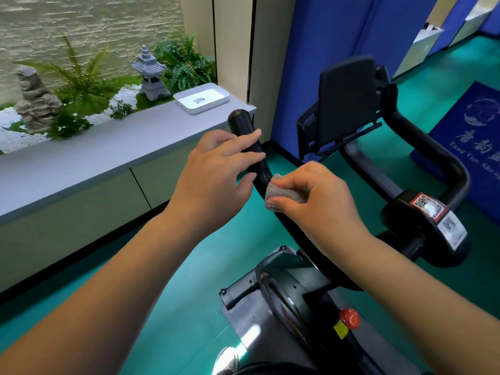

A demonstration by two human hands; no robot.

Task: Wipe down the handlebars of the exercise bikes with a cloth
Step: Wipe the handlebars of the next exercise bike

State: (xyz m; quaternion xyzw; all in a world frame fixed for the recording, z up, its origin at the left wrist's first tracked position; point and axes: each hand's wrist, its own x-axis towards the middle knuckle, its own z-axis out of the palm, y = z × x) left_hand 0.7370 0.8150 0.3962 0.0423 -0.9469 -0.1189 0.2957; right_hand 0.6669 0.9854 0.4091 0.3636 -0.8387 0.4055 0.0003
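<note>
At frame centre, a right hand (311,197) pinches a grey cloth (281,194) against the bike's black left handlebar (251,155); the left hand (216,171) hovers beside it, fingers loosely spread, holding nothing. Green floor (189,280) runs beneath. Beyond, upper left, a grey ledge (94,152) carries a white tray (201,98) before garden ferns (81,77).

Gym or fitness studio: exercise bike (351,239) with tablet holder (346,104), green rubber-look floor (189,266), blue partition panels (324,50), logo mat (470,136); decorative rock garden with stone lantern (148,74) behind ledge (81,158).
</note>
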